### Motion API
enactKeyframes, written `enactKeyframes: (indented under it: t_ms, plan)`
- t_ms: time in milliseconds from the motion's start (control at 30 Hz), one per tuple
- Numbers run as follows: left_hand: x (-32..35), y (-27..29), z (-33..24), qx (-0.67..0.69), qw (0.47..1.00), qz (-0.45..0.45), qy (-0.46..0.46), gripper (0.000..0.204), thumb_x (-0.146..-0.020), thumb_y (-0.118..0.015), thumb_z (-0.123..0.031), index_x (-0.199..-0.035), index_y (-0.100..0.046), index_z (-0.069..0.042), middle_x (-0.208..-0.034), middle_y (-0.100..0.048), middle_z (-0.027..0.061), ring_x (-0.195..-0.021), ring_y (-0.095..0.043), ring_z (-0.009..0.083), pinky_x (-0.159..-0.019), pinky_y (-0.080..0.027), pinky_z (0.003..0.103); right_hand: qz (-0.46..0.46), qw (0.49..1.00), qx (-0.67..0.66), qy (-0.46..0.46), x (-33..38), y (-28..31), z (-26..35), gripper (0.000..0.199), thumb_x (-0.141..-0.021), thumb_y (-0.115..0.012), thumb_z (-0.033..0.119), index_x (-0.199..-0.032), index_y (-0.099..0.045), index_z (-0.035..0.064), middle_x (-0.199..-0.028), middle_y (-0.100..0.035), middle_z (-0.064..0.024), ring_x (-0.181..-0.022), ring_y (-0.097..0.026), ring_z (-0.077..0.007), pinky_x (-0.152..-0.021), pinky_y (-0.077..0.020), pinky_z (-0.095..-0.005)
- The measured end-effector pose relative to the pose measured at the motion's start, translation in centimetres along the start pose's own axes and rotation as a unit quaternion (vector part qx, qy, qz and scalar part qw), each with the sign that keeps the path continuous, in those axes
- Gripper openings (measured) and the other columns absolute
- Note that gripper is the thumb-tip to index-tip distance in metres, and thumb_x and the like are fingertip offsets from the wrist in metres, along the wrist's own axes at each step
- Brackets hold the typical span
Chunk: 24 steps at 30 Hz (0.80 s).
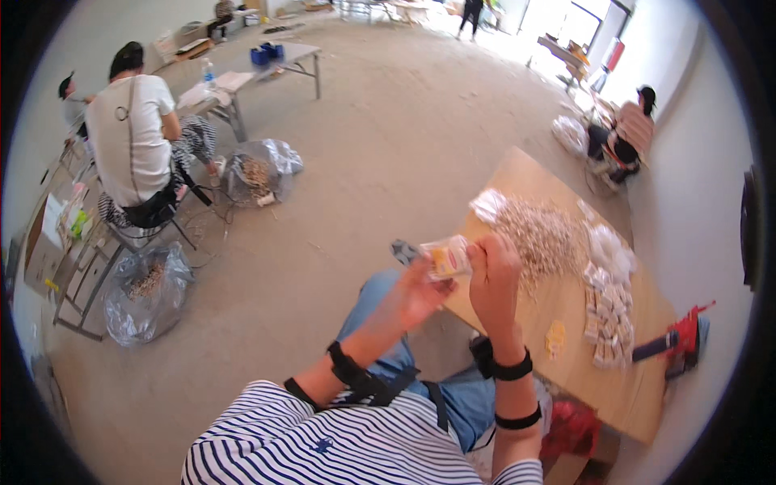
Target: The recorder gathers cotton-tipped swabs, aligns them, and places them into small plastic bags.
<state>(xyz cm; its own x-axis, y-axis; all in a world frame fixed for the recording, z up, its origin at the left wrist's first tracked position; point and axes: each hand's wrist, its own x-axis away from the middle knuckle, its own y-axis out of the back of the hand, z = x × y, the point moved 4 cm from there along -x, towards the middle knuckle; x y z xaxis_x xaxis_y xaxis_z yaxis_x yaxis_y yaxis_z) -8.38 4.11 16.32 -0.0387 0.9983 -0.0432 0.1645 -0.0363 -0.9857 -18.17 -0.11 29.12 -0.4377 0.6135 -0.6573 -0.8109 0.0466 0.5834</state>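
In front of me, above the near left edge of the wooden table [517, 174], I hold a small clear plastic packet [446, 257] with a yellow and red label. My right hand [495, 271] is closed, its fingertips pinching the packet's right end. The fingers of my left hand [416, 295] grip its left end from below, slightly blurred. Beyond the hands, a pile of small pale wooden pieces [537, 238] covers the middle of the table. Several filled packets [608, 319] lie stacked at the right. Nearer me is a little group of yellow labels [555, 338].
Clear plastic bags [610, 250] lie on the table's far right side. A red and black tool [683, 343] juts from its right edge. Co-workers sit at the left [133, 137] and far right [634, 133]. Bags of wooden pieces [149, 295] stand on the floor at left.
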Motion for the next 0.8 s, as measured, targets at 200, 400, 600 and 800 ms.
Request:
enactKeyframes:
  t_ms: [200, 400, 600, 800]
  plan:
    - [1.0, -2.5, -5.1, -0.342, 0.935, 0.092, 0.013, 0.046, -0.087, -0.071, -0.015, -0.128, -0.056, -0.002, -0.118, -0.066, 0.0082, -0.110, -0.062, 0.0170, -0.093, -0.051, 0.032, 0.110, 0.992, -0.057, 0.022, -1.0, 2.6, 1.0, 0.012, -0.086, -0.061, 0.010, -0.081, -0.055, 0.0005, -0.077, -0.055, -0.0169, -0.078, -0.054, -0.0373, -0.070, -0.0422, -0.0467]
    - [1.4, -5.0, -3.5, -0.467, 0.855, 0.181, 0.136, 0.033, -0.083, -0.074, -0.008, -0.113, -0.064, 0.001, -0.103, -0.071, 0.0086, -0.095, -0.068, 0.0175, -0.089, -0.053, 0.033, 0.141, 0.989, -0.021, 0.050, -0.2, 1.8, 1.4, 0.015, -0.083, -0.065, 0.013, -0.078, -0.055, 0.0017, -0.076, -0.055, -0.0162, -0.079, -0.056, -0.0369, -0.071, -0.0440, -0.0458]
    - [1.9, -4.4, -2.5, -0.461, 0.856, 0.188, 0.138, 0.018, -0.087, -0.072, -0.009, -0.101, -0.068, 0.000, -0.091, -0.073, 0.0078, -0.085, -0.070, 0.0161, -0.080, -0.055, 0.030, 0.151, 0.983, 0.022, 0.102, 0.3, 1.6, 1.9, 0.015, -0.081, -0.065, 0.014, -0.077, -0.056, 0.0023, -0.075, -0.057, -0.0164, -0.076, -0.057, -0.0375, -0.068, -0.0448, -0.0467]
    - [1.9, -4.7, -2.4, -0.448, 0.864, 0.172, 0.155, 0.018, -0.085, -0.072, -0.010, -0.100, -0.068, 0.000, -0.088, -0.073, 0.0099, -0.082, -0.071, 0.0192, -0.077, -0.056, 0.033, 0.168, 0.984, -0.060, 0.002, -0.2, 2.0, 1.1, 0.017, -0.085, -0.061, 0.015, -0.076, -0.057, 0.0010, -0.074, -0.059, -0.0172, -0.076, -0.059, -0.0380, -0.067, -0.0449, -0.0472]
